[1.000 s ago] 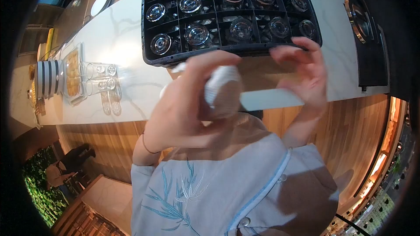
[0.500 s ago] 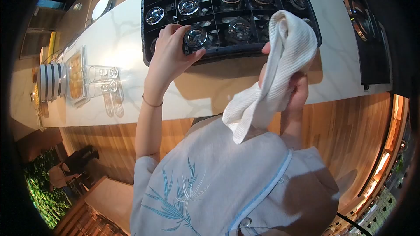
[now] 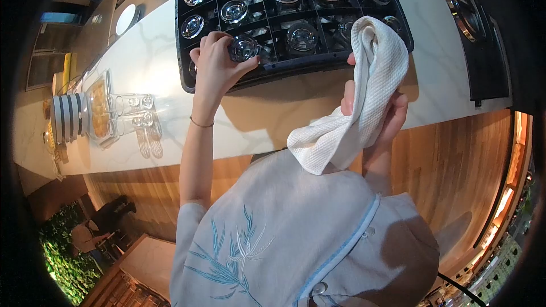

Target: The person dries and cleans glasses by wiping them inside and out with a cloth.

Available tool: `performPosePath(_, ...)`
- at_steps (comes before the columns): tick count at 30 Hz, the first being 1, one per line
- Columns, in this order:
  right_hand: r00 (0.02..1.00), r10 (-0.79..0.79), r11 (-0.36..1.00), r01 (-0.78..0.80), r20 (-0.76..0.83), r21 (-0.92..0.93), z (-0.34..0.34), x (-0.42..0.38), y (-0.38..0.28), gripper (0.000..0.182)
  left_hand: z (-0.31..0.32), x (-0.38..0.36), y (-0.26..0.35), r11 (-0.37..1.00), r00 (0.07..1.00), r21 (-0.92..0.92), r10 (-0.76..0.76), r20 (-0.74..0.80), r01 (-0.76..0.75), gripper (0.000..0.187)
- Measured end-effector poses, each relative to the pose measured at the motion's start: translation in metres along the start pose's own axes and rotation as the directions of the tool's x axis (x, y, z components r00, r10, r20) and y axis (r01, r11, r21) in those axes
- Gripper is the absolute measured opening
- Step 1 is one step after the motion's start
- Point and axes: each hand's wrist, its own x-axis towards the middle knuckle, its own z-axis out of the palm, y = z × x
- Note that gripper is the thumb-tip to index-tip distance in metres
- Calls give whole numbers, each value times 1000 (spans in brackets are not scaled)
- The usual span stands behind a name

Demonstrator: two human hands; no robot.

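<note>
My left hand (image 3: 216, 67) has its thumb and fingers around the base of an upside-down drinking glass (image 3: 244, 49) in the front row of a black compartment rack (image 3: 318, 62). The glass still sits in its compartment, and its lower part is hidden by the rack. Several more upturned clear glasses fill other compartments, their round bases facing up. To the right, my right hand (image 3: 393, 115) grips a white textured cloth (image 3: 378, 71), folded and hanging down in front of the rack's near edge. The cloth covers part of that hand.
The rack stands on a white marbled counter (image 3: 284, 111). At left are glasses lying in view (image 3: 133, 104), a clear container (image 3: 101, 108) with yellowish contents, and stacked plates (image 3: 68, 118). A white plate (image 3: 127, 19) stands farther back. Dark equipment (image 3: 483, 62) is at right.
The view has shifted slightly, so the rack appears a little farther left. My left hand keeps its hold on the glass. The cloth in my right hand has turned slightly, showing more fingers.
</note>
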Motion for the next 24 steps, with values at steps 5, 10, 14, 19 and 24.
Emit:
performPosePath(5,998,20,999,-17,-65,41,2,0,-4,71,-21,-12,13,879,978,-444,-205,-29,171,47)
performPosePath(10,993,57,996,-50,-106,72,0,5,-1,69,-42,-17,24,658,944,-742,-311,-111,129,35)
performPosePath(14,996,77,991,-71,-42,116,-3,5,3,68,-43,-17,22,542,922,-837,-284,-264,-72,31)
performPosePath(19,996,64,989,-56,-55,137,-7,4,3,68,-39,-5,35,341,817,-866,-328,-474,-365,35)
performPosePath(24,994,52,991,-39,-99,129,-14,3,0,64,-53,0,25,424,856,-805,-118,-504,-415,38)
